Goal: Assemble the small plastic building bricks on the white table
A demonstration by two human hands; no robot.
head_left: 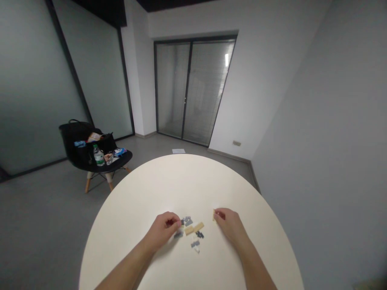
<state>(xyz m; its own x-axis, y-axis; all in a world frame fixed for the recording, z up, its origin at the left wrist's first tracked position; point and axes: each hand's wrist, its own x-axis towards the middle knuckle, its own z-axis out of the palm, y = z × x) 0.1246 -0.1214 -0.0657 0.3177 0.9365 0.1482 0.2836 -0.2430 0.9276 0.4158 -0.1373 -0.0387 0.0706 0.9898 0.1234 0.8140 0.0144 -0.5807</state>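
Note:
Small toy building bricks lie loosely grouped on the round white table (187, 177). My left hand (165, 229) is at the group's left side, thumb and fingers pinched, with a small dark building brick (182, 222) at the tips. To the right of the group, my right hand (229, 223) pinches a tan building brick (214, 215), held upright. Between the hands are two tan bricks (198, 227), a grey brick (188, 222), several black pieces (200, 234), another grey brick (195, 244) and a small white piece (197, 250). Another grey brick (178, 235) lies beneath my left fingers.
A black chair (68, 141) with wooden legs stands beyond the table at the left, holding a bottle (98, 156), a black bag (108, 143) and packets. A white flat object (178, 151) shows past the table's far edge. A grey wall (326, 141) rises at the right.

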